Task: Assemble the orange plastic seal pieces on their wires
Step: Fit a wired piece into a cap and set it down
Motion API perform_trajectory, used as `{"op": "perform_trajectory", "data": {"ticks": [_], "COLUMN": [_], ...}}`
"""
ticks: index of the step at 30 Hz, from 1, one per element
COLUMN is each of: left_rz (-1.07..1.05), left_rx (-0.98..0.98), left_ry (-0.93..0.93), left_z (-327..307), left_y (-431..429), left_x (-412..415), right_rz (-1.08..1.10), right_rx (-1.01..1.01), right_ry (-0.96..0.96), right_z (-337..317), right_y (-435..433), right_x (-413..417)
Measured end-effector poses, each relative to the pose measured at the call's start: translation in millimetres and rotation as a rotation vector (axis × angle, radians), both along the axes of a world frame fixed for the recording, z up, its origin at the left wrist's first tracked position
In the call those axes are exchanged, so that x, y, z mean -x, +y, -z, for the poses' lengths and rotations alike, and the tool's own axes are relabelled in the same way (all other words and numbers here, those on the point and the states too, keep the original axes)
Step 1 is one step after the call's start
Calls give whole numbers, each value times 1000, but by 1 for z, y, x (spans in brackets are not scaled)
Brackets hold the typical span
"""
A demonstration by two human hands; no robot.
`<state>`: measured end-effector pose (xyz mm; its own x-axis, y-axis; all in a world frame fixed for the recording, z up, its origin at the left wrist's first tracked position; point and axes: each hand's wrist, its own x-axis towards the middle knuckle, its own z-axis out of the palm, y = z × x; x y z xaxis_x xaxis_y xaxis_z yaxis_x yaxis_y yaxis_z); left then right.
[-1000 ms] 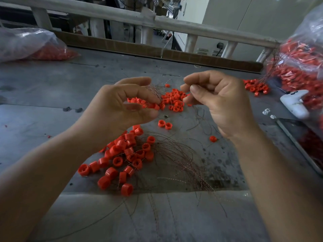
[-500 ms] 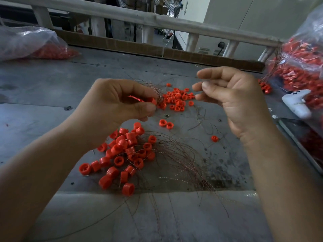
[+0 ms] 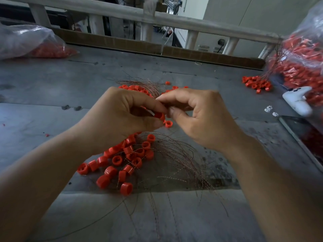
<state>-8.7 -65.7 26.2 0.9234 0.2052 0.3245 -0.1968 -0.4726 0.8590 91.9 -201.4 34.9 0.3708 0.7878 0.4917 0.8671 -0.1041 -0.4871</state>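
Observation:
My left hand (image 3: 120, 114) grips an orange seal piece (image 3: 160, 116) between thumb and curled fingers, above the table's middle. My right hand (image 3: 197, 116) meets it from the right, its thumb and forefinger pinching at the seal's edge; what it pinches is too thin to make out. Below the hands lies a heap of orange seal caps (image 3: 122, 159) tangled with a fan of thin twisted wires (image 3: 176, 158). A second scatter of orange pieces (image 3: 134, 88) with wires shows just beyond my knuckles.
A clear bag of orange parts (image 3: 300, 67) bulges at the right, with a small group of loose caps (image 3: 255, 83) and a white controller (image 3: 297, 100) beside it. Another bag (image 3: 29, 44) lies far left. A railing (image 3: 157, 16) borders the grey table (image 3: 52, 88).
My hands were apart; the right hand has come left and down to meet the left hand at the orange seal piece.

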Motion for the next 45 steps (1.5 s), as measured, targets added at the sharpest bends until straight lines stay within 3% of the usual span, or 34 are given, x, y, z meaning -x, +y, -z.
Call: {"op": "perform_trajectory", "data": {"ticks": [20,25,28,45], "left_rz": [-5,-51,-80,18], "left_rx": [11,52,103,184], "left_ry": [1,-54,-86,-117], "left_z": [2,3,3,4], "left_y": [0,2,2,3], "left_x": [-1,-2,-2,-1], "right_rz": [63,164,108,-15], "right_rx": [7,-132,-201,-135], "right_ry": [-13,76,149,90], "right_z": [1,-6,-9,-3], "right_y": [-3,-10,-12,-6], "right_x": [-2,-14,-11,-2]}}
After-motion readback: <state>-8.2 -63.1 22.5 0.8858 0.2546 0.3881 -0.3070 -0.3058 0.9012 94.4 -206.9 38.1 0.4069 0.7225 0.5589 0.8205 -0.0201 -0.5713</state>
